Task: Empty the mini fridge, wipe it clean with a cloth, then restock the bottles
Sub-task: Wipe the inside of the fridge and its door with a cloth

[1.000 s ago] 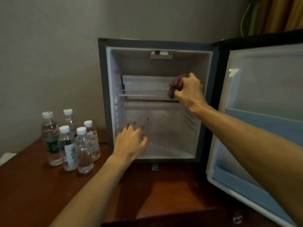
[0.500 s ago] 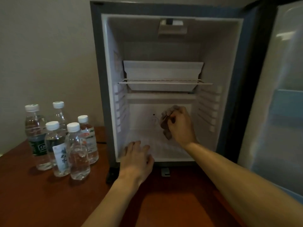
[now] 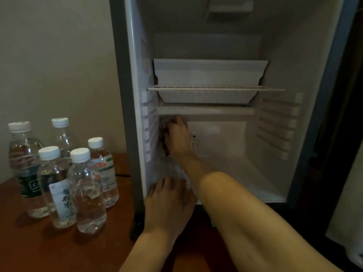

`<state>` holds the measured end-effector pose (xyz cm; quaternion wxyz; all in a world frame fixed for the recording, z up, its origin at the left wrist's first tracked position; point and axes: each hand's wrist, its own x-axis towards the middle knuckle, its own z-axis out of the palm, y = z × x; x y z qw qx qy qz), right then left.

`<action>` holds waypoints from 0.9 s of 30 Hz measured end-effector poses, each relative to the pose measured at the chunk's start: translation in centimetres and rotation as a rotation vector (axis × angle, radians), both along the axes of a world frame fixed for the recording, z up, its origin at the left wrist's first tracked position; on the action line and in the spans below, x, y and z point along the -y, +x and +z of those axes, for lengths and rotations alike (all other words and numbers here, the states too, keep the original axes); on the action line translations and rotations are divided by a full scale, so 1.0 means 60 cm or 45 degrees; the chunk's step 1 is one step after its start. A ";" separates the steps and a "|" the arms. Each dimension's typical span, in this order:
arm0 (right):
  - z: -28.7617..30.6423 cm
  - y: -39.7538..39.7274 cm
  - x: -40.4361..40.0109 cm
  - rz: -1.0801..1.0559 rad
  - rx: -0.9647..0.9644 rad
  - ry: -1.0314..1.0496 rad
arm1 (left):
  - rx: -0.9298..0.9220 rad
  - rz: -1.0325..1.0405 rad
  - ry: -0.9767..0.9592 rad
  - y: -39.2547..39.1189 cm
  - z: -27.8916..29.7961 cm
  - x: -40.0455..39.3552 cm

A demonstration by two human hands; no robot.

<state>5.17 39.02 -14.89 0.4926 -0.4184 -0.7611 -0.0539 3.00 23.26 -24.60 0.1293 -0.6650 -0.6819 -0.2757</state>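
Fridge: we see the mini fridge (image 3: 125,95) standing open on the table (image 3: 39,248); it fills the picture from 12 to 3 o'clock; inside there are no bottles.
Shelf: a thin wire shelf (image 3: 216,88) runs across the middle of the fridge; a white tray (image 3: 208,75) sits at the back, just behind and around it.
Right hand: our right hand (image 3: 179,138) is deep inside the fridge, below the shelf, at the left back corner; its fingers are curled round the cloth and press it on the left inner wall.
Cloth: the cloth (image 3: 164,134) is dark and bunched up; it sits between the right hand and the wall, touching both; most of it is hidden by the hand.
Left hand: our left hand (image 3: 169,203) rests on the front edge of the fridge floor, near 6 o'clock; its fingers lie flat and loose and hold nothing.
Bottles: five water bottles (image 3: 86,189) with white caps stand upright in a close bunch on the table at 8 o'clock, just beside the fridge's left side; they are clear and full.
Door: the fridge door (image 3: 345,193) is at 3 o'clock, mostly out of view.
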 end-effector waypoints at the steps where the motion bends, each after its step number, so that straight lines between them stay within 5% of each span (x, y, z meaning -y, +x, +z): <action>1: -0.002 0.005 -0.008 -0.024 0.072 0.014 | -0.011 0.001 -0.014 0.001 0.001 0.000; 9: -0.014 0.141 -0.061 -0.221 0.326 0.018 | -0.078 0.071 0.010 0.002 -0.004 -0.004; 22: -0.017 0.287 -0.099 -0.489 0.046 -0.092 | -0.096 0.095 0.043 0.004 -0.007 -0.006; 27: -0.017 0.208 -0.086 -0.222 -0.075 -0.101 | -0.067 0.090 0.037 0.005 -0.009 -0.008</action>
